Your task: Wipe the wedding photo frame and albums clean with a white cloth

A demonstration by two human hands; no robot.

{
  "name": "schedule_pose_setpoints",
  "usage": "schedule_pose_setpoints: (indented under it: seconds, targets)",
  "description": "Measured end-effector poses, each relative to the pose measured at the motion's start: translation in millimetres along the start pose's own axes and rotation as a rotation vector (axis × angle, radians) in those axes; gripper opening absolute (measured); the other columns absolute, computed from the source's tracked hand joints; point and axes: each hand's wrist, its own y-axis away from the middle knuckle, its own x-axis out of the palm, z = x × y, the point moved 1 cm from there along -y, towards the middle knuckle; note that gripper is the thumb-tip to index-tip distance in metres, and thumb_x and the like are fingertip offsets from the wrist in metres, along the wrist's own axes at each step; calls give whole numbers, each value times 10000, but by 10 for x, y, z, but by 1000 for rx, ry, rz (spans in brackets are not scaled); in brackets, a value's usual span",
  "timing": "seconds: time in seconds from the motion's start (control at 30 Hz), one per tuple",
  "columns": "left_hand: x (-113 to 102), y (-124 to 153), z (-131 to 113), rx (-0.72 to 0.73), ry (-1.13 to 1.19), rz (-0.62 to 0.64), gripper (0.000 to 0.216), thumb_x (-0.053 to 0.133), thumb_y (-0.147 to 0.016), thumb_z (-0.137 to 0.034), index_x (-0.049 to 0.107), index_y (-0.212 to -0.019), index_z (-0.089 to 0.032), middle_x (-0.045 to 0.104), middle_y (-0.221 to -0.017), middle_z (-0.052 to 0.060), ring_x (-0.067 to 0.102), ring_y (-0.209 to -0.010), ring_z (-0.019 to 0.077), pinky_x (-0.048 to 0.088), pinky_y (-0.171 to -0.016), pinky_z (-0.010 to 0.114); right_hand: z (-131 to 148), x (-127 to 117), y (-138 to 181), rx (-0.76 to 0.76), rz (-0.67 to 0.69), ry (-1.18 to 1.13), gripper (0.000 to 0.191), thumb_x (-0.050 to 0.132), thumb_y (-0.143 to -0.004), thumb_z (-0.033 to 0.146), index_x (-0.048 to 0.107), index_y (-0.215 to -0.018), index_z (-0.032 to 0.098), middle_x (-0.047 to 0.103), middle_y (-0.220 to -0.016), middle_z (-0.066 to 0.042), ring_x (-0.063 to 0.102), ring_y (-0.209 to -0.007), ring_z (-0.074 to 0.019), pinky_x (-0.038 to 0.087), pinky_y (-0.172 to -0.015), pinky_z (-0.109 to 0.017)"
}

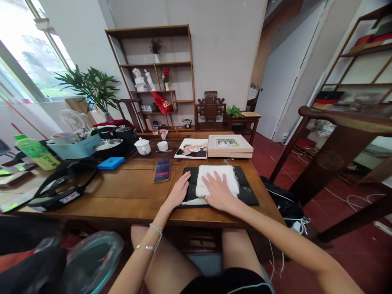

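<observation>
A folded white cloth [200,185] lies on a black mat [249,192] near the table's front edge. My right hand [221,192] rests flat on the cloth with its fingers spread. At the mat's left edge lies my left hand [179,190], fingers stretched out and holding nothing. A thin whitish strip sticks out from under the cloth along the mat's front; I cannot make out what it is. Just beyond my left hand is a phone [161,170] with its screen lit.
Behind the mat lie a photo print [191,148] and stacked picture frames [229,143]. A white lidded cup [142,146], a blue box [110,163], a black headset-like strap [64,192] and a green bottle [36,152] stand leftward. A lined bin [92,261] is below; a wooden chair [330,159] stands right.
</observation>
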Motion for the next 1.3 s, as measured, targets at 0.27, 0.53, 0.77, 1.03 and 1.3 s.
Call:
schedule_pose_setpoints:
  seconds: [0.27, 0.53, 0.77, 1.03, 1.3]
  targets:
    - [-5, 12, -13, 9, 9, -12, 438, 345, -890, -217, 532, -1281, -157, 460, -1423, 102, 393, -1343, 204, 256, -1152, 453, -44, 178, 391, -184, -7, -23, 739, 533, -748, 274, 299, -1449, 247, 281, -1516, -84, 107, -1404, -329, 74, -1093, -582]
    - [9, -8, -5, 3, 26, -43, 412, 350, -901, -253, 565, -1245, -183, 500, -1393, 82, 425, -1320, 199, 269, -1146, 455, -326, -168, -256, 182, -56, 77, 613, 506, -808, 301, 393, -1399, 184, 354, -1461, -172, 187, -1353, -423, 115, -1025, -681]
    - [-19, -21, -68, -54, 74, -47, 431, 339, -928, -366, 582, -1219, -160, 514, -1379, 99, 438, -1310, 211, 292, -1138, 427, 548, 169, 69, -121, -49, 28, 654, 577, -730, 338, 475, -1340, 126, 338, -1470, -180, 195, -1361, -407, 120, -1082, -606]
    - [4, -1, -78, 5, -12, -31, 420, 388, -920, -370, 548, -1254, -172, 495, -1393, 101, 414, -1326, 218, 279, -1136, 447, 24, 181, 228, -144, -67, -90, 656, 512, -736, 275, 440, -1359, 84, 420, -1425, -170, 300, -1351, -301, 193, -1113, -452]
    - [-21, 8, -126, 21, -77, -23, 402, 446, -898, -341, 556, -1246, -171, 500, -1373, 117, 452, -1289, 233, 301, -1120, 438, -316, -372, -664, 22, -86, -345, 327, 441, -859, 294, 607, -1080, 119, 644, -1132, -136, 584, -1030, -280, 426, -876, -343]
